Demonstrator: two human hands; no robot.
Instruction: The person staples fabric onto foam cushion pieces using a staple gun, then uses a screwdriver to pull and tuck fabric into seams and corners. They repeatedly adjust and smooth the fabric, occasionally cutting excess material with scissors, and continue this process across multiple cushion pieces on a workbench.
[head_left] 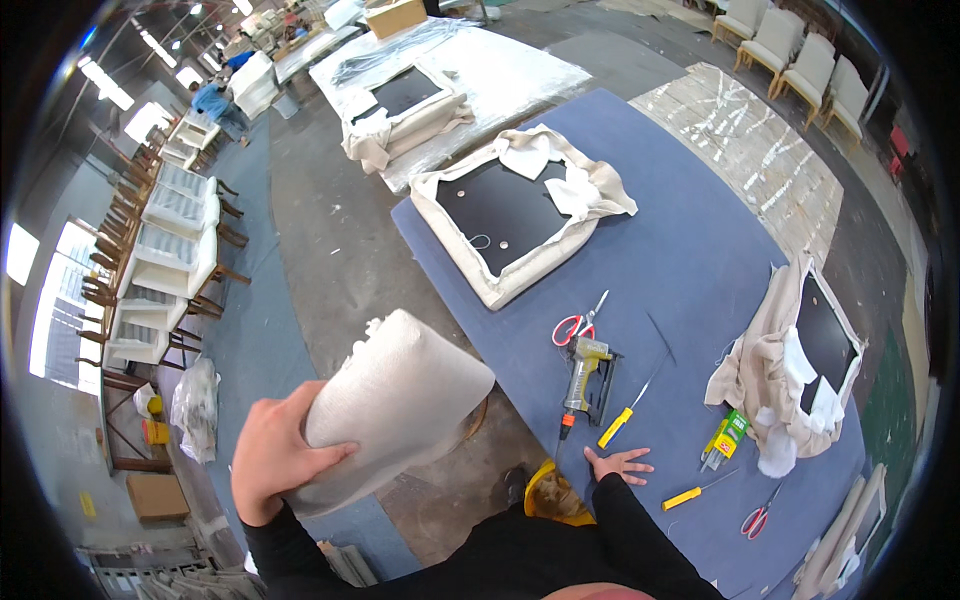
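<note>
My left hand (280, 450) grips a pale fabric-covered seat pad (400, 400) by its side, thumb on the near face, and holds it up left of the table. White stuffing or frayed cloth shows at the pad's upper left edge. My right hand (620, 466) rests on the blue tabletop (690, 390) with fingers spread, holding nothing. Close to it lie a staple gun (585, 380), a yellow-handled screwdriver (616, 427) and a second yellow-handled tool (685, 498). A green-and-yellow staple box (728, 435) lies farther right.
A half-covered seat (510, 215) lies underside up at the table's far end; another (820, 345) lies at the right. Red-handled scissors (570, 328) and smaller ones (757, 520) are nearby. A wrapped table (500, 70) stands beyond, chairs (165, 260) on the left.
</note>
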